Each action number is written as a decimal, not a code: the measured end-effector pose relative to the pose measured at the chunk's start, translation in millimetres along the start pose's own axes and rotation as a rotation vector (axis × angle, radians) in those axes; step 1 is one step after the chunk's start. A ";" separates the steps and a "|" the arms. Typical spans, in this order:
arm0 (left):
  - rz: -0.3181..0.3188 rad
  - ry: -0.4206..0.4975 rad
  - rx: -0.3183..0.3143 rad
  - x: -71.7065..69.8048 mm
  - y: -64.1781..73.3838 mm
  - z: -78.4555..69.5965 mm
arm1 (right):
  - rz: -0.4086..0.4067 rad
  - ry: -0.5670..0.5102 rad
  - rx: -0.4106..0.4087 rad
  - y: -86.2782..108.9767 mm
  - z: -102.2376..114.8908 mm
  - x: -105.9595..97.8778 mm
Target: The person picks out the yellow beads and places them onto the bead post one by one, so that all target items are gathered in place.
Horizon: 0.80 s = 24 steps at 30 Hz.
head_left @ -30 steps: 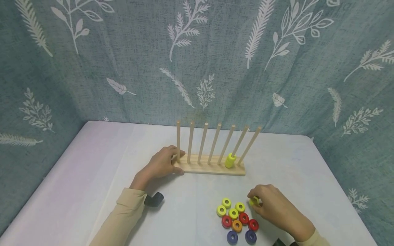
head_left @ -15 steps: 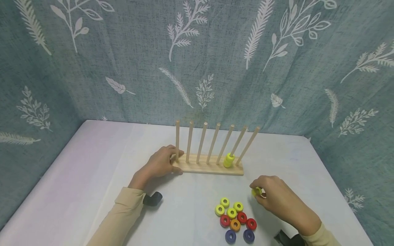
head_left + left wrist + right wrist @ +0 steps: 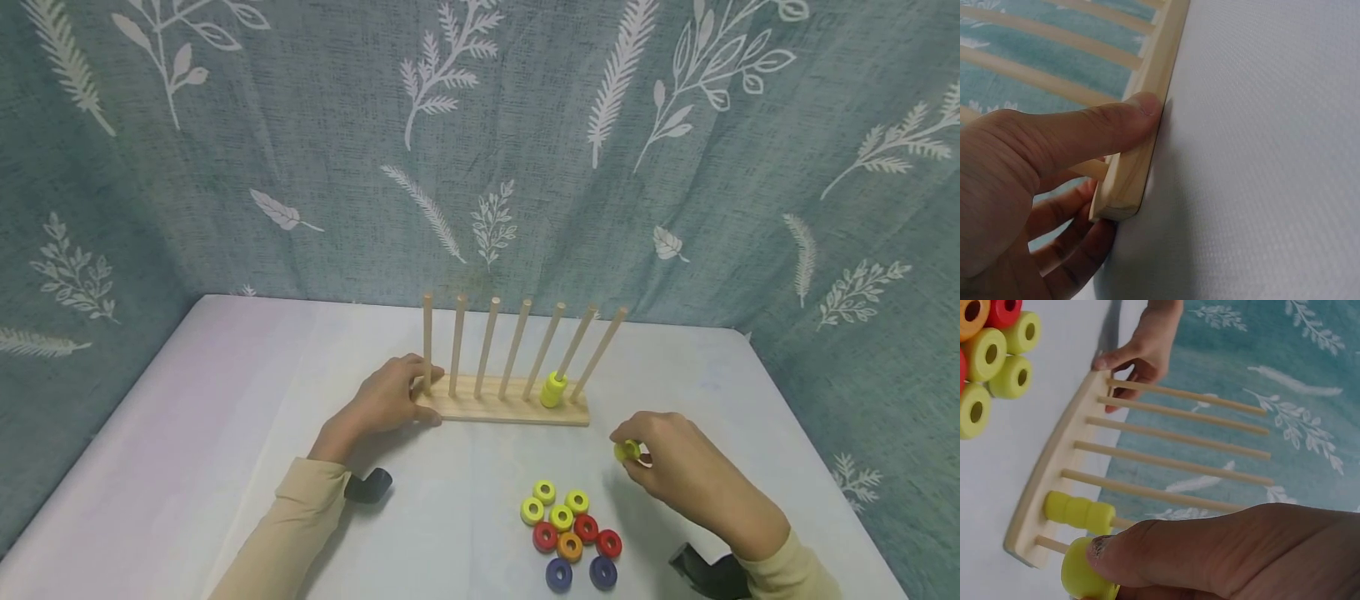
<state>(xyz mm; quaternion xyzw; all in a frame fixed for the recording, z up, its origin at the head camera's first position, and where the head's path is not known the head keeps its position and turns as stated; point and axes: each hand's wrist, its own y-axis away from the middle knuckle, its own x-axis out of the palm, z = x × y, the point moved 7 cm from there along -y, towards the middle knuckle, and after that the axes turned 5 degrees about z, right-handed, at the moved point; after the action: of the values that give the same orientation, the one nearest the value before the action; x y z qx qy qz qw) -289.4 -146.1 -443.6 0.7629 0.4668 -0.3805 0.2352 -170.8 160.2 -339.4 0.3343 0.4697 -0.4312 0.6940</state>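
Seven wooden pegs (image 3: 486, 350) rise in one row from the base of the peg rack (image 3: 480, 408), which lies along the far middle of the white table (image 3: 435, 517). At its left end the left hand (image 3: 390, 396) grips the base, thumb pressed on the near edge and the other fingers curled round the far side. I take that for a steadying grip, to stop the light rack sliding or tipping.

To the right, nearer than the rack and just clear of it, the right hand (image 3: 675, 467) pinches a yellow ring (image 3: 1079, 572) above the table, thumb against a fingertip; the remaining fingers are mostly hidden, so I can't tell how they lie. Held by its sides like that, the ring probably has its hole free.

It's glossy, bright lemon, thick-walled and rounded at the edges. A yellow stack (image 3: 552, 392) of matching rings sits low around the second peg from the right, snug against the base; the other six pegs are bare. The rack itself is pale, plain wood with straight grain.

Near the middle, within easy reach of the right hand, loose rings lie flat, bunched by colour: four yellow rings (image 3: 561, 527) farthest, then three red rings (image 3: 545, 547) around an orange ring (image 3: 570, 557), and two purple rings (image 3: 558, 587) nearest.
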 end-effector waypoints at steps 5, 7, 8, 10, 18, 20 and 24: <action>0.002 0.001 -0.014 0.1 2.1 -0.2 | -0.038 0.012 -0.031 0.6 2.9 -7.9; 0.003 -0.001 -0.012 -0.1 2.1 -0.3 | -0.047 0.015 -0.034 0.7 3.5 -10.0; 0.004 0.001 -0.015 -0.2 2.1 -0.3 | -0.049 0.014 -0.035 0.6 3.8 -10.8; 0.005 0.004 -0.017 -0.7 1.9 -0.4 | -0.053 0.010 -0.034 0.4 4.6 -13.0; -0.001 0.001 -0.019 -0.9 0.8 2.0 | -0.082 0.020 -0.068 -0.5 11.6 -26.1; 0.000 0.001 -0.020 0.1 0.7 2.7 | -0.097 0.027 -0.079 -0.8 13.3 -29.9; 0.002 0.001 -0.021 0.9 1.0 1.9 | -0.123 0.036 -0.096 -1.3 16.5 -36.9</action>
<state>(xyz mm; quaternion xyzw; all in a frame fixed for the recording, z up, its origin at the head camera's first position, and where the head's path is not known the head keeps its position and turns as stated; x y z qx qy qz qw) -288.9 -147.5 -445.5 0.7610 0.4702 -0.3751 0.2433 -172.9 155.9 -299.2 0.2790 0.5217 -0.4439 0.6730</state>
